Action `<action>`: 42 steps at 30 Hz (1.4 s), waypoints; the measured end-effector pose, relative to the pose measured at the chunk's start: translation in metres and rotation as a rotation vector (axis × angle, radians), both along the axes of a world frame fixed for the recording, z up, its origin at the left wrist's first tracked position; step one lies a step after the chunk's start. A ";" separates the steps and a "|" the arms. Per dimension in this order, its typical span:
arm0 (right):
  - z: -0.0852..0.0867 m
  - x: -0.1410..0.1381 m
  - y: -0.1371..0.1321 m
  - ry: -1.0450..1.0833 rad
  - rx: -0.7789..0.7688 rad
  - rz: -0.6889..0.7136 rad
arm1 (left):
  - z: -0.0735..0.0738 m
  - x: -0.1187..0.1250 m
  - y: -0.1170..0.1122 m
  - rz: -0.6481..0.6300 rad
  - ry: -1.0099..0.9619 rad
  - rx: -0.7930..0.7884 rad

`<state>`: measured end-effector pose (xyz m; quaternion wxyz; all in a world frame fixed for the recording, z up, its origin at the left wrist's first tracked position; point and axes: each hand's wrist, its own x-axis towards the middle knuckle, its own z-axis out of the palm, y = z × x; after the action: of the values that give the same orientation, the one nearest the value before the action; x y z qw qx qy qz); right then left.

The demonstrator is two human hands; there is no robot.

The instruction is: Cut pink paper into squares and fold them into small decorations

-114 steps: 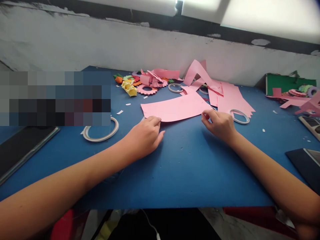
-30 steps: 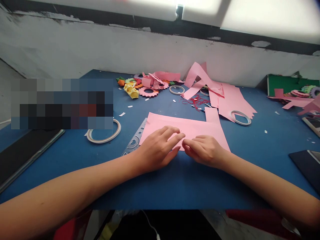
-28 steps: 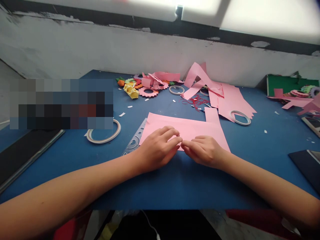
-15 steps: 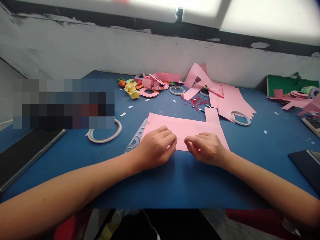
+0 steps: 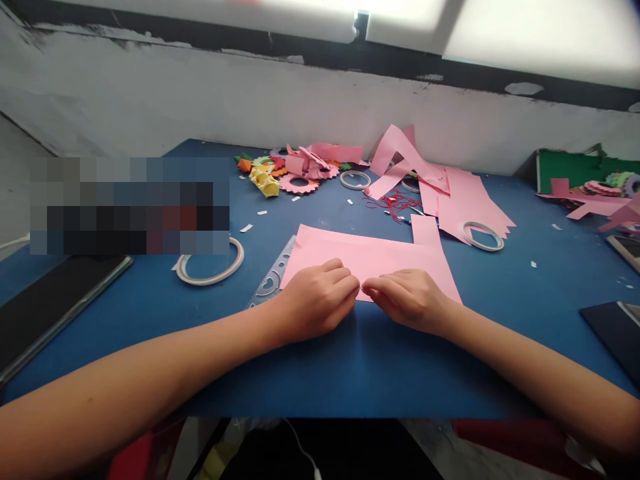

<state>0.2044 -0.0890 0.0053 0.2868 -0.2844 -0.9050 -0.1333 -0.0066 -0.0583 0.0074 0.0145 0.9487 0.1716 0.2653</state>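
A pink paper sheet lies flat on the blue table in front of me. My left hand and my right hand rest side by side on its near edge, fingertips almost touching at the middle. Both hands have their fingers curled and pinched on that edge. A clear stencil ruler pokes out from under the sheet's left side, just beyond my left hand.
Tape rings lie at the left, right and back. Pink paper offcuts and coloured paper flowers fill the back. Red thread lies behind the sheet. Dark flat items sit at the left and right edges.
The sheet has been drawn closer to me since the earliest frame, uncovering the ruler. In the last second my fingers curled in and the two hands' fingertips met again on the near edge.
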 end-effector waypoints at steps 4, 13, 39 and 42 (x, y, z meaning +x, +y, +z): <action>-0.001 -0.002 -0.003 -0.007 -0.005 -0.004 | -0.001 0.001 -0.001 -0.015 -0.040 -0.065; 0.004 -0.006 -0.011 -0.079 0.070 0.013 | 0.000 0.007 -0.010 0.050 -0.240 -0.408; 0.002 0.000 -0.004 -0.050 0.078 -0.022 | -0.001 0.000 0.000 -0.012 -0.188 -0.110; 0.002 -0.001 -0.005 -0.010 0.064 -0.029 | -0.002 0.001 0.000 -0.021 -0.188 -0.040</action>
<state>0.2031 -0.0937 0.0070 0.2894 -0.2876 -0.8974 -0.1680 -0.0057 -0.0582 0.0053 0.0522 0.9209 0.1646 0.3496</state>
